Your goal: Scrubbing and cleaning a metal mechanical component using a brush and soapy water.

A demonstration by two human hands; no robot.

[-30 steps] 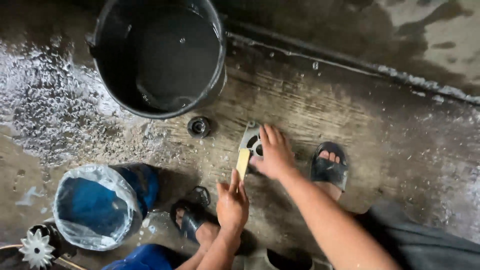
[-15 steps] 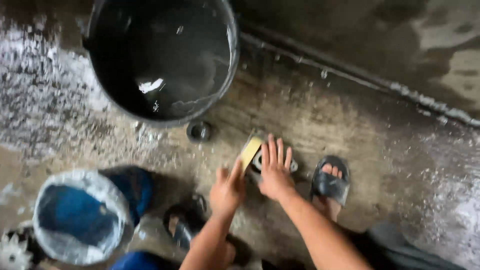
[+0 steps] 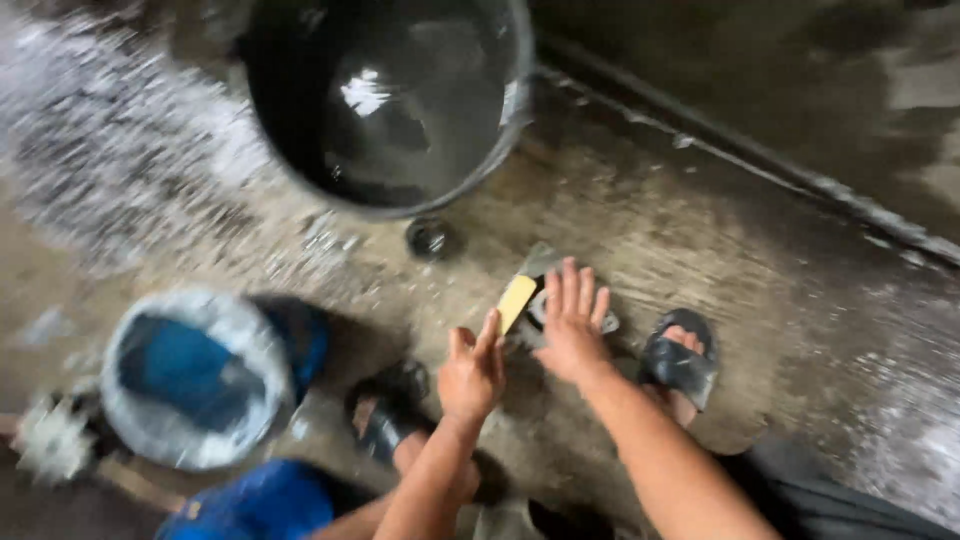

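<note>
The right hand (image 3: 568, 325) lies flat with fingers spread, pressing down on a small grey metal part (image 3: 545, 300) on the wet concrete floor (image 3: 700, 230), just below the big black bucket (image 3: 400, 100). The left hand (image 3: 472, 372) pinches a yellow sponge (image 3: 516, 302) (possibly a scrub pad; the view is blurred) against that part's left edge. A blue tub (image 3: 195, 375) sits lower left of the bucket.
</note>
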